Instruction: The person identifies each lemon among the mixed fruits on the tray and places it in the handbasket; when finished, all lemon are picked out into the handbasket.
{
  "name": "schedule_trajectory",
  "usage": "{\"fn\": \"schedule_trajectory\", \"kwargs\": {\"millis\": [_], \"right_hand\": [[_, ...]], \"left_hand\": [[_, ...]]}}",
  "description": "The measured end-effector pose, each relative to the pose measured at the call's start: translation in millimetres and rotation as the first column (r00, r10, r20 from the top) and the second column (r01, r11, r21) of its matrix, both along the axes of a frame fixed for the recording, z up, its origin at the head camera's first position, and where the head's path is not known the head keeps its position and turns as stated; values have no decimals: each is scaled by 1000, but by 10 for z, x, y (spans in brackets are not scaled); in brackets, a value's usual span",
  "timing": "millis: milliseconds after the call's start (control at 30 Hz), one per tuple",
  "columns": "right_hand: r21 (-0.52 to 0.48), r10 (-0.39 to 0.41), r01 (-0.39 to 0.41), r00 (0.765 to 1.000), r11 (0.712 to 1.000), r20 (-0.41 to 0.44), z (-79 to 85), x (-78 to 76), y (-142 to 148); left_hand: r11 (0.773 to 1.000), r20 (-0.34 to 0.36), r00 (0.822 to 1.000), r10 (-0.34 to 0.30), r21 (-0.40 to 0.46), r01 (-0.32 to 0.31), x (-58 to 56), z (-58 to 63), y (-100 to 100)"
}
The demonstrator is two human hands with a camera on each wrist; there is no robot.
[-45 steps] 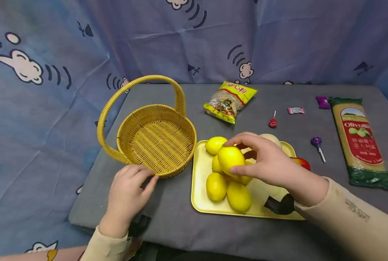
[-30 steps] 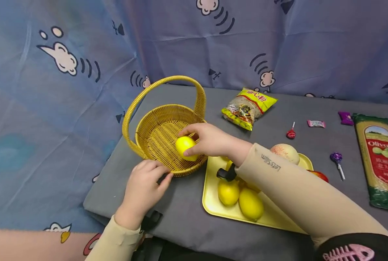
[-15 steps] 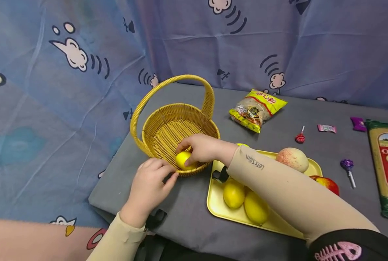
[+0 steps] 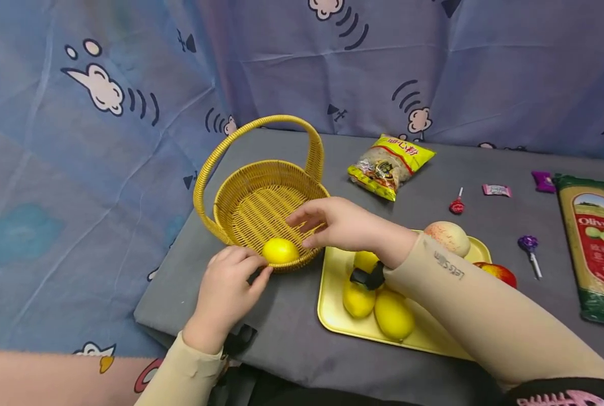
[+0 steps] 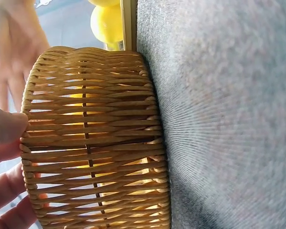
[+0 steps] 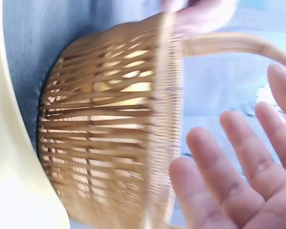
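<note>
A yellow wicker basket [image 4: 266, 214] with a tall handle stands at the left of the table. One lemon [image 4: 281, 251] lies inside it against the near wall. My left hand [image 4: 230, 293] pinches the basket's near rim; in the left wrist view its thumb and fingers [image 5: 9, 183] straddle the woven edge. Over the basket's right side hovers my right hand [image 4: 349, 225], its fingers apart and nothing between them. The right wrist view shows those fingers [image 6: 248, 167] spread beside the rim. More lemons [image 4: 394, 316] lie on a yellow tray [image 4: 332, 321], partly hidden by my right wrist and sleeve.
A peach [image 4: 449, 238] and a red-yellow fruit [image 4: 497, 273] sit at the tray's right end. Behind are a yellow snack-like bag [image 4: 390, 166], a red lollipop [image 4: 457, 203] and wrapped candies [image 4: 497, 190]. A purple lollipop [image 4: 529, 251] and a spaghetti pack [image 4: 593, 242] lie at right.
My right hand carried a lemon from the tray into the basket, let it go, then drew back up and to the right. My left hand stayed on the rim. The head view shifted.
</note>
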State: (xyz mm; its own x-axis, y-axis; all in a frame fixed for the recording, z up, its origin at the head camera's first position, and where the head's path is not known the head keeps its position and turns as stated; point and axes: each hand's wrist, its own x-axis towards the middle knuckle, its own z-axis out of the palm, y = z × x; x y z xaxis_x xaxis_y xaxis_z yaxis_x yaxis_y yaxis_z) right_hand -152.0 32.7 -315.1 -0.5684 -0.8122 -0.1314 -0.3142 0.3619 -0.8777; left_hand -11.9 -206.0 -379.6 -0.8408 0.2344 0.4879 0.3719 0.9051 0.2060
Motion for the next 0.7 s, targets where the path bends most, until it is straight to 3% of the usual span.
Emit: {"fn": "schedule_trajectory", "kwargs": {"millis": [133, 267, 500, 700], "right_hand": [[-55, -80, 80, 997, 995, 0, 95, 222, 401], [-52, -188, 186, 982, 981, -26, 73, 485, 751], [-68, -350, 349, 937, 935, -3, -188, 965, 1222], [8, -450, 450, 892, 893, -36, -377, 1238, 1441]], "left_hand": [[1000, 0, 1000, -2, 8, 2, 14, 11, -13], [1000, -5, 1000, -1, 16, 1, 15, 11, -40], [999, -11, 1000, -5, 43, 6, 25, 3, -41], [997, -21, 1000, -19, 75, 21, -5, -12, -18]]}}
